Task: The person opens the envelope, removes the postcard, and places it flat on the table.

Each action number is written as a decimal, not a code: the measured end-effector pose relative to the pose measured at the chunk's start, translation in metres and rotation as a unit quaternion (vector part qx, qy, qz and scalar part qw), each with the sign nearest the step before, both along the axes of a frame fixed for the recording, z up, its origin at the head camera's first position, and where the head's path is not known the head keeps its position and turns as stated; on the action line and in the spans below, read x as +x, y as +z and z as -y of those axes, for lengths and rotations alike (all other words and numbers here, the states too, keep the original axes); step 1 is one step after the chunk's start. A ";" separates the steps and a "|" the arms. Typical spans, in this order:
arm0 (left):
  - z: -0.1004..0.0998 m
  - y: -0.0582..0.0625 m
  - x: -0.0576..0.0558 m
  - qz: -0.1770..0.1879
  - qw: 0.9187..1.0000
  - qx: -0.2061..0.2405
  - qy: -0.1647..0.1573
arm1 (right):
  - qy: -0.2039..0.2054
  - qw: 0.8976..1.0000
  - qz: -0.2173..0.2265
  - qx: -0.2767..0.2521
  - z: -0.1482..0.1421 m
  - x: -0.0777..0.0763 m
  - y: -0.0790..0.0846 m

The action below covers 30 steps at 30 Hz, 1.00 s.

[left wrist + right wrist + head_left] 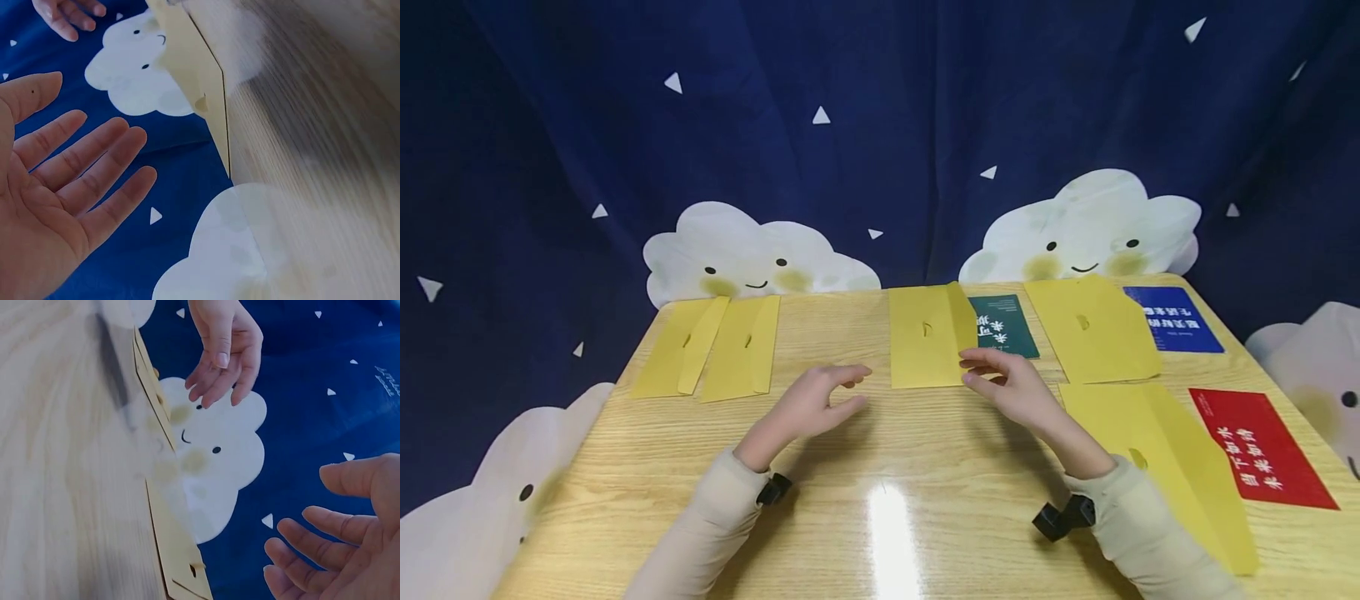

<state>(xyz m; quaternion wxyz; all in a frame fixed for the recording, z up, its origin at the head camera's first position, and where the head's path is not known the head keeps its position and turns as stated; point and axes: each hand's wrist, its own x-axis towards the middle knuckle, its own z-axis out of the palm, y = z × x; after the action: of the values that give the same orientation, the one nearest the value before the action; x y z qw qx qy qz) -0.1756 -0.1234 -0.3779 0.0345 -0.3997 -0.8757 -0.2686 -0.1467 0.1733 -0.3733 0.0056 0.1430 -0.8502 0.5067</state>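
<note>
Both hands hover above the table with nothing in them. My left hand (808, 404) is left of the middle yellow envelope (917, 358), palm turned inward, fingers slightly bent; the left wrist view shows its fingers spread apart. Over that envelope's lower right corner floats my right hand (1018, 392), its fingers loosely bent and, in the right wrist view, apart from the paper. The envelope lies flat, its flap (962, 321) folded out to the right. Beside the flap is a green card (1011, 325) with white writing, partly covered by it.
Two yellow envelopes, one outer (658, 358) and one inner (737, 358), lie at the back left. To the right lie an upper envelope (1063, 333) beside a blue card (1187, 321), and a lower envelope (1120, 425), partly behind my right arm, beside a red card (1262, 450).
</note>
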 end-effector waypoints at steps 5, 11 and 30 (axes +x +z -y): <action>0.013 0.001 0.007 -0.002 1.000 0.012 0.000 | 0.012 1.000 0.004 0.000 0.015 0.003 -0.002; 0.030 0.002 0.012 0.002 1.000 0.015 -0.005 | 0.029 1.000 0.002 -0.012 0.036 0.002 -0.002; 0.093 0.010 0.010 0.053 0.995 0.006 0.090 | 0.086 0.996 -0.018 0.001 0.104 -0.021 0.000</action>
<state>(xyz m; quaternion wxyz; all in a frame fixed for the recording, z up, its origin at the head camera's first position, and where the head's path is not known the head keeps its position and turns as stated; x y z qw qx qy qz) -0.1655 -0.2168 -0.3683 0.0149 -0.3045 -0.9070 -0.2905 -0.1680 0.0690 -0.3732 -0.0230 0.2244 -0.8352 0.5015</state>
